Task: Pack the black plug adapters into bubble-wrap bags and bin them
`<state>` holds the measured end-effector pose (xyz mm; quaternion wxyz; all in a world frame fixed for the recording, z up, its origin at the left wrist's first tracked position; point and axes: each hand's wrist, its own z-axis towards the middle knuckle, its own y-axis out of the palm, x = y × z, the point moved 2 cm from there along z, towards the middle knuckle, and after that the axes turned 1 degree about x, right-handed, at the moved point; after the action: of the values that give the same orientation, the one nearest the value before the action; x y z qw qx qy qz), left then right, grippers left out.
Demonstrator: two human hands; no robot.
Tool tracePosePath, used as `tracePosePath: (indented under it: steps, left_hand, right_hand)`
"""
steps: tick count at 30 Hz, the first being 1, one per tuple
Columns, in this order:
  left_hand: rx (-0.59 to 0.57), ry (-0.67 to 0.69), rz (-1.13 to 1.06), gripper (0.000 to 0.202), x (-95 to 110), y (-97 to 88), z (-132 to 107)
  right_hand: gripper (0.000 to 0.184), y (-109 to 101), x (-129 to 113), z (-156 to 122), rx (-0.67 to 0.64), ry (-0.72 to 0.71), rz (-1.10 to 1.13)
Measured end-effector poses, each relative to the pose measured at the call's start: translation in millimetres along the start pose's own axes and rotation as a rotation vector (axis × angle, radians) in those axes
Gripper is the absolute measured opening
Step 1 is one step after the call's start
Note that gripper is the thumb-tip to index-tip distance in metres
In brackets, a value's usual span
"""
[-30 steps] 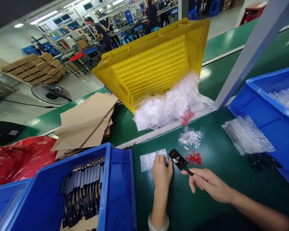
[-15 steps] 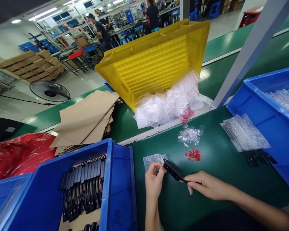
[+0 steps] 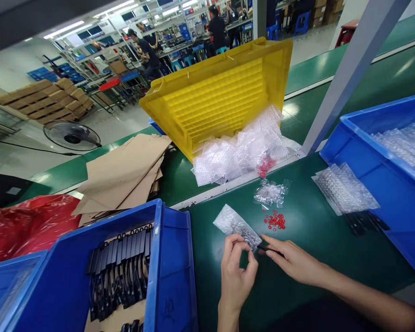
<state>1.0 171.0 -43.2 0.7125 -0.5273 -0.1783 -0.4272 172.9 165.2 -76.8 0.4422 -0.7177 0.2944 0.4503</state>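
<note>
A clear bubble-wrap bag lies slanted above the green work surface, with a small black box-shaped device showing dimly through its lower part. My left hand is closed at the bag's near edge, thumb and fingers pinching it by the opening. From that opening comes the device's black cable. My right hand grips this cable between thumb and fingers. Just beyond my right hand lie loose red rings and a heap of small clear plastic bags.
At left, a blue crate holds rows of black cabled devices. Bubble-wrapped pieces lie against the right blue bin. A yellow crate leans behind bubble bags; cardboard sheets lie left of it.
The black device, bare before, is now inside the bubble-wrap bag. My left hand has moved right and closer to my right hand. The camera view has shifted slightly.
</note>
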Motion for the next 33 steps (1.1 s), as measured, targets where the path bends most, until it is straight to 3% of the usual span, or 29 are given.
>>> tracePosePath:
  steps: [3, 6, 9, 11, 15, 19, 23, 26, 29, 31, 33]
  left_hand:
    - [-0.126, 0.038, -0.067, 0.017, 10.3, 7.9, -7.3]
    - [-0.206, 0.063, -0.025, 0.018, 11.3, 4.3, -10.4]
    - [-0.244, 0.096, 0.12, 0.03, 4.2, -10.6, -5.6]
    - [-0.327, 0.119, 0.192, 0.038, -2.4, -18.2, -1.1]
    - [-0.475, 0.099, 0.186, 0.026, -14.8, -17.8, 2.8]
    - [-0.41, 0.078, 0.104, 0.016, -18.8, -11.2, 2.6]
    - [-0.369, 0.171, 0.024, 0.015, -13.3, -11.3, 3.8]
    - [-0.322, 0.301, -0.009, 0.014, -10.6, -9.8, 7.6]
    - [-0.268, 0.43, -0.076, 0.017, -8.2, -1.3, 11.6]
    - [-0.128, 0.387, -0.095, 0.016, -6.3, 3.3, 13.1]
    - [0.073, 0.226, -0.078, 0.014, -6.1, 4.2, 12.6]
  right_hand:
    - [0.048, -1.8, -4.1, 1.9, 0.015, -0.068, -0.013]
    - [0.049, -6.7, -8.6, -1.4, -0.022, -0.184, -0.198]
    - [0.05, -10.5, -9.4, -8.3, -0.088, -0.25, -0.453]
    - [0.051, -11.7, -8.5, -12.8, -0.132, -0.269, -0.504]
    - [0.05, -12.6, -4.2, -19.0, -0.151, -0.228, -0.462]
    - [0.049, -14.6, -4.9, -23.9, -0.096, -0.215, -0.443]
    - [0.05, -22.4, -24.5, -28.7, 0.13, -0.281, -0.521]
    - [0.035, -23.5, -45.1, -30.3, 0.165, -0.347, -0.573]
    - [0.019, -22.2, -54.2, -28.8, 0.138, -0.31, -0.671]
    - [0.017, -25.5, -52.2, -28.6, 0.143, -0.267, -0.692]
    - [0.018, -36.9, -44.9, -29.7, 0.22, -0.213, -0.644]
